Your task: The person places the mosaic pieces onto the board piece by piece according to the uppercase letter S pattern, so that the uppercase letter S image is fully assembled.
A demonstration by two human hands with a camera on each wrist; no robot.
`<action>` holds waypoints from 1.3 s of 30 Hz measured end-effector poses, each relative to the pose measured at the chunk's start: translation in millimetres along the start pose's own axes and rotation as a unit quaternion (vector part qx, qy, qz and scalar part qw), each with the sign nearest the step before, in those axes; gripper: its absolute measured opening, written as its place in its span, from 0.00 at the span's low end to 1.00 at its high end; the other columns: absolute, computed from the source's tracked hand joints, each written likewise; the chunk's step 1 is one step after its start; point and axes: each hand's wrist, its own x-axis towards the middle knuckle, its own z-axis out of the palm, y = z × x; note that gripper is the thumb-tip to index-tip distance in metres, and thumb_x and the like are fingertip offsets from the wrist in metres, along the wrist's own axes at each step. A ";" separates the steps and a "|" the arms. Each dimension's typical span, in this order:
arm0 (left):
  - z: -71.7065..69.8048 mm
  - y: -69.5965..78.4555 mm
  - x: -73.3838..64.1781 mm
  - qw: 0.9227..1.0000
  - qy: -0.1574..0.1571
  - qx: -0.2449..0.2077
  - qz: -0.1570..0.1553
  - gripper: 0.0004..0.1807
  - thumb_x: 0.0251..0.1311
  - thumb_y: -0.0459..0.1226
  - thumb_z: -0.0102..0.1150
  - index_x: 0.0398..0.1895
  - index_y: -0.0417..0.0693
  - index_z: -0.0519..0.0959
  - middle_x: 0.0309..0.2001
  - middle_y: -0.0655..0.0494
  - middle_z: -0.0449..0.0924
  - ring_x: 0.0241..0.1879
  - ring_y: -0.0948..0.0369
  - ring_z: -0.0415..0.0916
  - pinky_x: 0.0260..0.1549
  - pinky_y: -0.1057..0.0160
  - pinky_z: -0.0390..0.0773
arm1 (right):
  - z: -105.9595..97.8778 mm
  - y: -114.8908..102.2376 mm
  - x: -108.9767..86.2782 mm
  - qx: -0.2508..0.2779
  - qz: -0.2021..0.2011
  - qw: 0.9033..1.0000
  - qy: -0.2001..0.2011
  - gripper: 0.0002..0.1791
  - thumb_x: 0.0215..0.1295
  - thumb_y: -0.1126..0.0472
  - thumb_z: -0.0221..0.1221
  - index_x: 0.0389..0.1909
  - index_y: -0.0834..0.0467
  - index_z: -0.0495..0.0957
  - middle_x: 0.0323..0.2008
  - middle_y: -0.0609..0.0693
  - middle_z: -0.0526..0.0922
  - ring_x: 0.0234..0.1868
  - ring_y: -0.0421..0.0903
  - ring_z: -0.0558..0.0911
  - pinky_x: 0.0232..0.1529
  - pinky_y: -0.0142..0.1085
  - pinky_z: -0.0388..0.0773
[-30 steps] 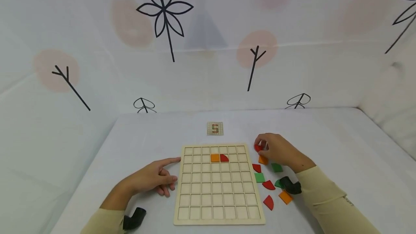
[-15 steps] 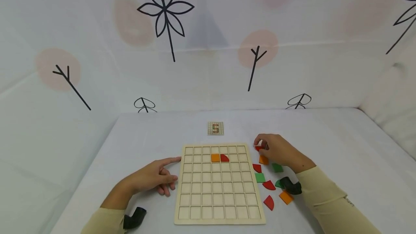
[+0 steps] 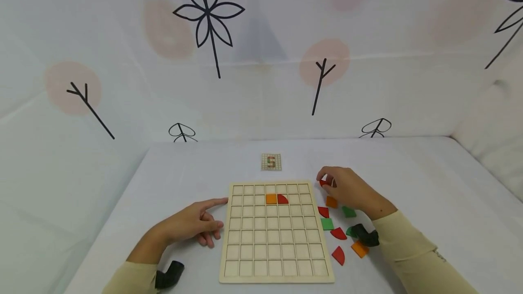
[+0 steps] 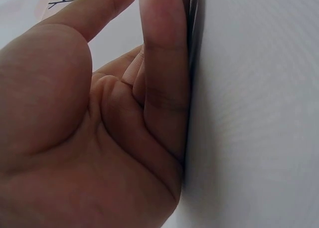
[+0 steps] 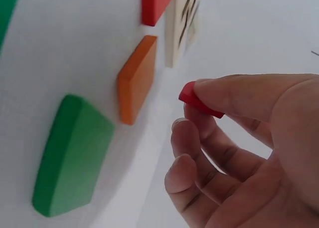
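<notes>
A pale wooden grid board (image 3: 253,251) lies flat on the white table, with an orange square tile (image 3: 271,198) and a red quarter-circle tile (image 3: 282,199) side by side in its second row. My left hand (image 3: 189,223) rests on the table, its straight index finger touching the board's left edge. Between thumb and forefinger my right hand (image 3: 349,189) pinches another red quarter-circle tile (image 5: 199,99), off the board's upper right corner. In the right wrist view this tile is held clear of the table, partly covered by the thumb.
Loose tiles lie right of the board: an orange square (image 3: 332,202), a green square (image 3: 327,224), a green tile (image 3: 349,212), several red quarter-circles (image 3: 338,255) and another orange square (image 3: 360,249). A small pattern card (image 3: 271,162) showing an S lies behind the board.
My right hand has shifted slightly left toward the board with the red quarter-circle tile in its fingers. The left hand has stayed in place.
</notes>
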 end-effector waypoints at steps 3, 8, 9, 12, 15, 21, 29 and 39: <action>0.3 0.4 0.0 1.000 0.000 0.001 0.003 0.41 0.66 0.43 0.64 0.79 0.53 0.56 0.31 0.47 0.86 0.28 0.54 0.86 0.27 0.60 0.85 | -1.2 -3.6 -1.7 0.007 -0.002 1.000 0.003 0.10 0.67 0.65 0.63 0.47 0.57 0.78 0.33 0.52 0.80 0.30 0.45 0.75 0.29 0.33 0.78; 0.0 1.1 -0.4 1.000 0.000 0.003 0.002 0.41 0.66 0.43 0.64 0.79 0.53 0.56 0.31 0.48 0.86 0.28 0.54 0.86 0.27 0.60 0.85 | -4.3 -9.7 -5.1 0.020 -0.021 1.000 0.010 0.08 0.67 0.65 0.63 0.44 0.58 0.76 0.30 0.50 0.80 0.28 0.44 0.75 0.28 0.33 0.77; -0.1 1.2 -0.3 1.000 0.002 0.003 0.001 0.41 0.66 0.43 0.64 0.79 0.53 0.56 0.31 0.48 0.86 0.28 0.54 0.86 0.28 0.60 0.85 | -5.0 -10.5 -5.7 0.020 -0.027 0.999 0.014 0.08 0.67 0.65 0.62 0.44 0.58 0.76 0.30 0.50 0.80 0.28 0.44 0.75 0.28 0.33 0.77; 0.2 1.6 0.3 1.000 0.003 0.007 0.004 0.41 0.66 0.44 0.64 0.79 0.53 0.56 0.31 0.48 0.86 0.28 0.54 0.86 0.28 0.60 0.85 | -5.9 -12.2 -6.7 0.022 -0.042 0.999 0.027 0.07 0.66 0.66 0.63 0.41 0.57 0.75 0.29 0.49 0.79 0.28 0.44 0.74 0.26 0.33 0.76; 0.2 1.9 0.4 1.000 0.004 0.013 0.003 0.41 0.66 0.44 0.64 0.78 0.53 0.57 0.31 0.48 0.86 0.28 0.54 0.86 0.28 0.59 0.85 | -4.2 -13.8 -6.4 0.028 -0.057 0.997 0.033 0.06 0.66 0.66 0.63 0.39 0.57 0.75 0.28 0.48 0.79 0.29 0.44 0.74 0.26 0.32 0.75; -1.3 3.0 0.4 1.000 0.005 0.019 0.001 0.41 0.66 0.44 0.64 0.78 0.53 0.56 0.31 0.48 0.86 0.28 0.54 0.86 0.28 0.60 0.85 | 2.8 -22.1 -2.8 0.037 -0.074 0.995 0.047 0.07 0.64 0.67 0.65 0.37 0.56 0.76 0.27 0.46 0.78 0.29 0.43 0.74 0.26 0.31 0.73; -0.7 0.4 -1.9 1.000 0.006 0.015 0.001 0.42 0.66 0.45 0.64 0.79 0.53 0.56 0.31 0.48 0.86 0.28 0.54 0.86 0.28 0.60 0.85 | 17.4 -42.2 5.4 0.048 -0.091 0.994 0.049 0.07 0.64 0.64 0.66 0.34 0.53 0.77 0.28 0.44 0.79 0.30 0.42 0.74 0.31 0.33 0.75; 1.2 0.0 -0.7 1.000 0.004 0.009 0.002 0.41 0.66 0.44 0.64 0.79 0.53 0.56 0.31 0.48 0.86 0.28 0.53 0.86 0.27 0.60 0.85 | 27.4 -63.8 11.4 0.107 -0.132 0.984 0.048 0.06 0.66 0.67 0.63 0.42 0.58 0.78 0.35 0.47 0.86 0.34 0.39 0.81 0.37 0.33 0.80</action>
